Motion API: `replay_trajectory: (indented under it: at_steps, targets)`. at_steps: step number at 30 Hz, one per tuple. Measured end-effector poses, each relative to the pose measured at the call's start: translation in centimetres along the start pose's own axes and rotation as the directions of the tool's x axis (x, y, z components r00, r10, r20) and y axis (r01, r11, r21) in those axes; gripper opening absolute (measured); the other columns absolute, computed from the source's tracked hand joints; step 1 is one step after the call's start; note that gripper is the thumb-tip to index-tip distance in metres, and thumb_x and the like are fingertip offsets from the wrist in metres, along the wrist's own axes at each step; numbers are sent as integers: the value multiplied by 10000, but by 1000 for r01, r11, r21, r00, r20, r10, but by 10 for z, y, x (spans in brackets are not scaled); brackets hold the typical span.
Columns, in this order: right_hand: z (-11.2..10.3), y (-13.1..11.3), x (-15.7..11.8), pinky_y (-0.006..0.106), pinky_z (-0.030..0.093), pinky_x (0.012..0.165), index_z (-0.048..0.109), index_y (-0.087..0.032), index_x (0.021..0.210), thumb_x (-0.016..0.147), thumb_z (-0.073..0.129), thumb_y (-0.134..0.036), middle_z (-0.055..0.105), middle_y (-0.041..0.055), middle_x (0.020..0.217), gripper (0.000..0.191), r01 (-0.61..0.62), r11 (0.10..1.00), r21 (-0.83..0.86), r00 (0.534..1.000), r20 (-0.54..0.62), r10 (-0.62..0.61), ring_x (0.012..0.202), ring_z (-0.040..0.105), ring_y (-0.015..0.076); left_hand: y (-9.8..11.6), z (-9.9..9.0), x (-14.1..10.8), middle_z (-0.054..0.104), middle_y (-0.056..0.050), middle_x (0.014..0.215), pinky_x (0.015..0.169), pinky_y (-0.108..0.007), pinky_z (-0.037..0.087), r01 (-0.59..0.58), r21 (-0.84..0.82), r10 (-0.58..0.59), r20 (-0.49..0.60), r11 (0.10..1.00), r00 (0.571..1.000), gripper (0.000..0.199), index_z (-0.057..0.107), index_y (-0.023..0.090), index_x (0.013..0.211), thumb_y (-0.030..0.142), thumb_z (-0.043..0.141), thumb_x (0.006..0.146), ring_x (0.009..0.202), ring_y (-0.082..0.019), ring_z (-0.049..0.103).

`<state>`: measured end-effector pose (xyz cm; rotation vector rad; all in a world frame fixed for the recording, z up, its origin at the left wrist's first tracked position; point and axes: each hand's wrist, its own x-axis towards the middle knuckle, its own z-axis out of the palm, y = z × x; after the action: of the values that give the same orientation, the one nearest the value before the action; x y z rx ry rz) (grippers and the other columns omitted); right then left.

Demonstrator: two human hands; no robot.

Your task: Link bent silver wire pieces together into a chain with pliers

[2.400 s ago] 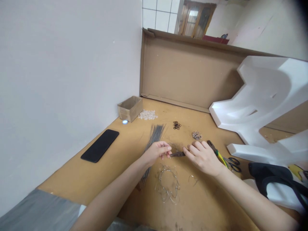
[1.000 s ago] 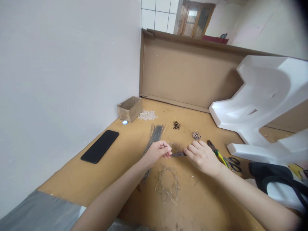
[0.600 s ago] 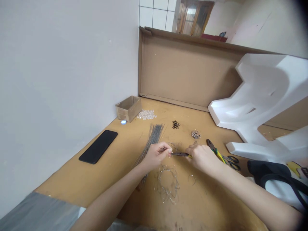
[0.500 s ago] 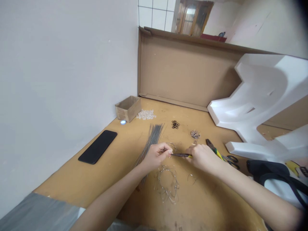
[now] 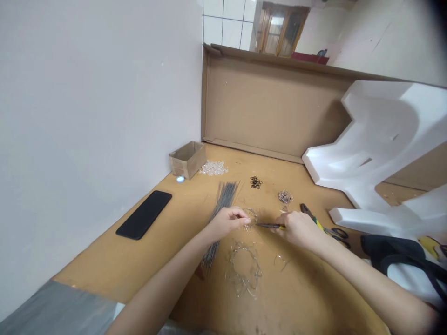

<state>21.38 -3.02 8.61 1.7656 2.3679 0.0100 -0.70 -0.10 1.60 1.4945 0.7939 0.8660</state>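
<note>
My left hand [image 5: 228, 221] pinches a thin piece of bent wire [image 5: 247, 228] between thumb and forefinger. Wrapped around narrow dark-jawed pliers [image 5: 268, 226] with yellow grips is my right hand [image 5: 297, 228]. The plier tips point left and stand a little apart from the left fingertips. Partly behind the left hand and forearm lies a bundle of straight grey wires [image 5: 227, 193]. Below the hands rests a loose ring of bent wire pieces [image 5: 259, 271], and a single curved wire [image 5: 280, 262] lies to its right.
Small clear pieces [image 5: 213, 168] lie by a small cardboard box [image 5: 188, 160]. Black rings [image 5: 256, 182] and a metal-ring pile [image 5: 285, 196] sit farther back. A second pair of pliers [image 5: 309, 214] and scissors [image 5: 339, 233] are at right, a black phone [image 5: 145, 215] at left, white foam [image 5: 380, 135] behind.
The plier tips have drawn away to the right from the left fingertips, which they met before. The left hand stays nearly in place. The whole view has shifted slightly.
</note>
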Motion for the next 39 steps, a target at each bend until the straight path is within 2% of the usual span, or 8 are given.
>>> replay_trajectory:
  at_steps: [5,10,13,18,21,24,31,39]
  targets:
    - [3,5,-1,242,352,522,683,-237,705,782,523,-367,684,38,702,220,53,996,68,998,-34,-51,649,633,185,2,-5,0,618,-9,633,563,-220,448,135,-123,-128,69,983,989,266,637,126,781,356,684,655,562,-93,544]
    - [9,10,-3,243,340,502,666,-237,672,786,530,-357,656,15,655,214,53,989,140,997,-63,-44,580,600,161,1,-4,1,626,-17,630,540,-215,450,169,-167,-152,112,971,982,263,617,118,742,345,703,640,565,-97,565]
    - [10,11,-6,241,353,530,659,-230,706,799,529,-355,642,13,693,202,135,980,146,986,-114,-119,620,588,152,1,-4,1,625,-11,621,535,-217,449,195,-226,-164,149,954,975,267,595,117,722,348,706,643,545,-94,566]
    - [6,6,-15,301,349,682,641,-189,904,854,486,-286,612,70,788,190,260,959,-110,875,-393,-282,795,516,197,-3,-4,2,629,-6,652,486,-166,399,272,-421,-237,134,866,962,267,572,119,743,319,719,644,550,-69,565]
    - [4,2,-21,326,322,695,613,-167,996,872,454,-229,607,92,834,211,272,917,-291,794,-470,-384,788,476,202,-8,-1,2,620,1,642,459,-142,358,319,-500,-273,165,805,948,250,569,116,744,295,719,654,531,-47,548]
    - [3,1,-23,346,316,732,585,-164,1057,872,439,-171,609,99,891,236,258,895,-363,726,-539,-428,815,465,206,-12,2,2,616,2,654,456,-132,350,360,-554,-288,217,751,933,222,571,116,751,269,710,672,540,-41,549]
    - [5,0,-21,378,328,788,565,-161,1089,854,428,-96,611,100,897,279,408,783,-470,626,-481,-614,889,473,218,-12,4,2,618,1,652,446,-133,335,423,-544,-357,228,725,906,218,563,117,731,247,722,656,525,-40,552]
    - [2,-2,-19,355,322,694,575,-157,1080,861,414,-89,600,87,819,280,437,777,-454,653,-433,-621,772,466,195,-10,5,1,602,9,605,434,-156,325,427,-453,-361,228,783,904,266,550,117,691,292,738,619,496,-51,544]
